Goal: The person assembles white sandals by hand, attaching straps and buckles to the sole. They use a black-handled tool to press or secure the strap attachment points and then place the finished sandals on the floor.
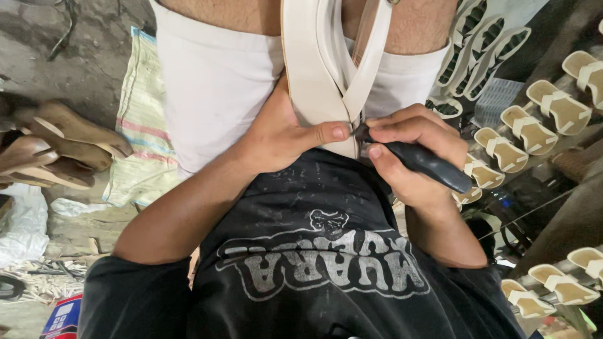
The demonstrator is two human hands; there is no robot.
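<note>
Two hands: the left hand and the right hand. One black-handled tool. One cream sandal between them. About ten cream sandals at right; roughly four tan soles at left.

cream sandal upright against lap, crossed straps, black-handled knife at its edge

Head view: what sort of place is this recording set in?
Probably a small sandal-making workshop. Rows of cream sandals sit on racks to the right, brown soles lie stacked at left, and the person's right hand works a black-handled tool on a cream sandal strap.
</note>
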